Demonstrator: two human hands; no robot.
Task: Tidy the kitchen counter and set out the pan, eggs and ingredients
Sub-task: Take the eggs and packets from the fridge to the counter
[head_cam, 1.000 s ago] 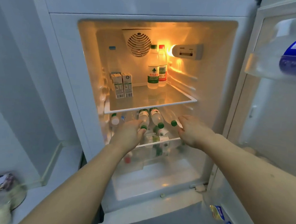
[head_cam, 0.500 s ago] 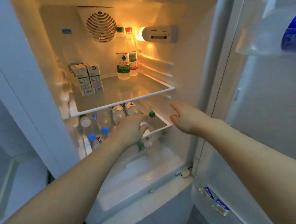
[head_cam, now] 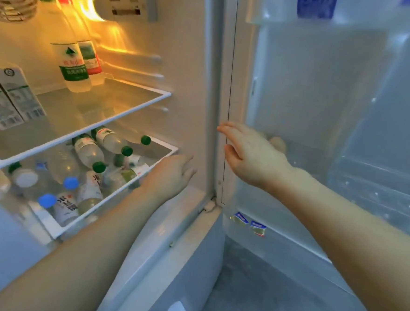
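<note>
Both hands are hanging empty in front of the open fridge. The left hand (head_cam: 173,175) is released, fingers loosely extended, hovering just off the right end of the lower shelf (head_cam: 113,197) and touching nothing. The right hand (head_cam: 252,156) is also released, fingers straight and pointing far-left, in front of the inner edge of the door (head_cam: 313,90).

The task's thing nearest to hand is probably the egg (head_cam: 278,144): a pale rounded shape sitting in the door, just behind the right hand and mostly hidden by it. Only a rounded end is showing, so I cannot tell which way its long axis is running or which end is pointing up. Whether more eggs are sitting beside it is also hidden.

Risks from here:
- The right hand is covering the egg from view, so a reach would be partly blind. Fingers could be knocking it against the door wall or closing too hard and cracking it.
- The picture is blurred, so the shape may not be an egg at all.
- The bottles (head_cam: 90,152) are lying piled on the lower shelf, caps pointing near and right, long axes running far-left to near-right. A brush from the left forearm could be sending one rolling off the near edge.
</note>
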